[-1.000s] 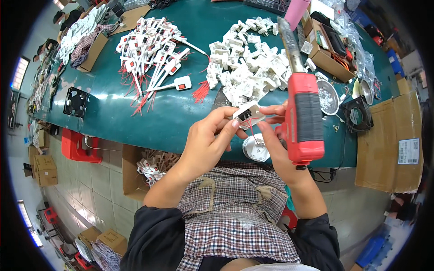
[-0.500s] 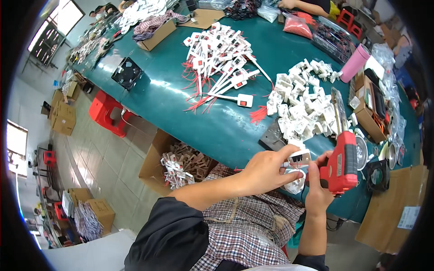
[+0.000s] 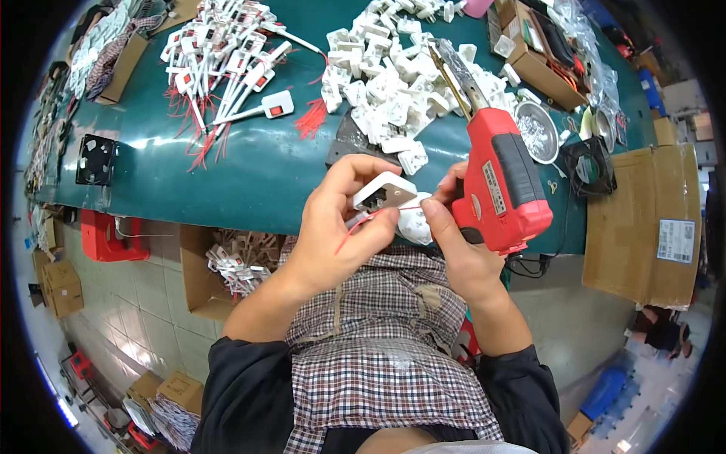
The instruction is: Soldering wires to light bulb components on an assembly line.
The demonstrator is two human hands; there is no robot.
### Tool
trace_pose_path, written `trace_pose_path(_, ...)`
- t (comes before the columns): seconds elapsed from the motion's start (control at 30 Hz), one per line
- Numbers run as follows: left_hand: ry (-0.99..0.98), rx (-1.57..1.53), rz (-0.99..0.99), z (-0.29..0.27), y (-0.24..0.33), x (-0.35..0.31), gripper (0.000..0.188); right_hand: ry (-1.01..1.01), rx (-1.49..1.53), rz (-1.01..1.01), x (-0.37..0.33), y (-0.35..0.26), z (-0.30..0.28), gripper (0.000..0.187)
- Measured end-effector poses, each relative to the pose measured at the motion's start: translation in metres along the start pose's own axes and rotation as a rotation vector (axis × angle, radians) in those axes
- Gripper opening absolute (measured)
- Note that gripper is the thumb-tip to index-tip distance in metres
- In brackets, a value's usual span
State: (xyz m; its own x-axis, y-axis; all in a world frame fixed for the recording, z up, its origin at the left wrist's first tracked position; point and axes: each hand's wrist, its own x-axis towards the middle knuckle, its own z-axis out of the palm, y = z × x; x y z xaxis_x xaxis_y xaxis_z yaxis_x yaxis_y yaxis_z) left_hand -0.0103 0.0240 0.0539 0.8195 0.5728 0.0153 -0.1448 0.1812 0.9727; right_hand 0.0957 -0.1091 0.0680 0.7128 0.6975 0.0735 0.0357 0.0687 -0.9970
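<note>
My left hand grips a small white switch housing, held tilted so that its dark inner part shows. A thin red wire runs from the housing across to my right hand. The thumb and a finger of that hand are at the wire's end. The same hand holds a red and black soldering gun, its long metal tip pointing away over the table. Between my hands, below the housing, is a white rounded object, partly hidden.
White plastic housings lie heaped on the green table. Farther left is a pile of white corded pieces with red switches. A metal bowl and a black fan stand right. Below the table edge is an open carton.
The view has shifted, so the table things now sit farther left and higher. The housing has been raised and tilted, and the red wire now stretches between my hands.
</note>
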Motion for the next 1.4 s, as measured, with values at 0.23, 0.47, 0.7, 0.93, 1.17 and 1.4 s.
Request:
trace_pose_path(0.23,-0.064,0.374,0.048,0.002,-0.002,-0.005,0.027,0.062,0.064,-0.038,-0.011,0.01,-0.004,0.04)
trace_pose_path(0.47,-0.045,0.399,0.175,0.011,-0.012,-0.011,0.025,0.088,0.026,0.012,-0.021,0.013,-0.012,0.042)
trace_pose_path(0.7,0.038,0.5,0.185,0.016,-0.032,-0.018,0.025,0.189,-0.174,0.116,-0.037,0.019,-0.029,0.038)
trace_pose_path(0.93,0.115,0.628,0.226,0.019,-0.049,-0.013,0.023,0.173,-0.164,0.187,-0.077,-0.006,-0.058,0.045)
trace_pose_path(1.17,0.122,0.689,0.293,0.024,-0.052,-0.007,0.023,-0.04,-0.327,0.159,-0.123,-0.013,-0.099,0.052)
trace_pose_path(1.4,0.162,0.703,0.318,0.026,-0.057,-0.008,0.022,0.027,-0.648,0.283,-0.146,-0.006,-0.103,0.024)
